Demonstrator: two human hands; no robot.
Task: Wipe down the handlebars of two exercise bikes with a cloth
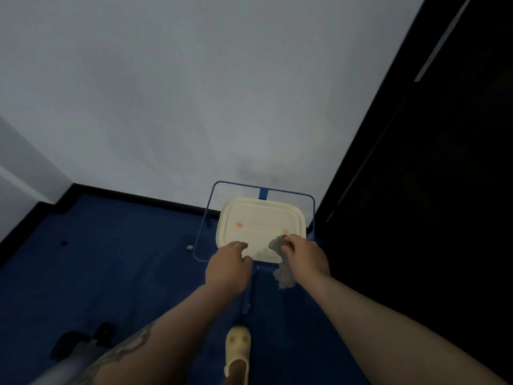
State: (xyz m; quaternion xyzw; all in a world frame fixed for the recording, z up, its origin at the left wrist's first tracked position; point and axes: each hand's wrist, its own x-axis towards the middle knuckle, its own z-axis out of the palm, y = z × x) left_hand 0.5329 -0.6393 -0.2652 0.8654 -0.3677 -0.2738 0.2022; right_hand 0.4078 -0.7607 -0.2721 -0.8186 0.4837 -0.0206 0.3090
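Note:
A crumpled grey cloth (281,269) hangs from my right hand (304,257), which is shut on it at the near right corner of a cream tray (259,218). My left hand (229,266) rests on the tray's near left edge with its fingers curled over the rim. The tray sits inside a thin blue frame (204,226) on a blue post. A black and grey piece of exercise equipment (76,347) shows at the bottom left; no bike handlebar is clearly visible.
A pale wall (194,93) stands right behind the tray. A black panel (430,190) fills the right side. The floor (111,259) is dark blue carpet with a black skirting. My foot in a yellow clog (237,348) stands below the post.

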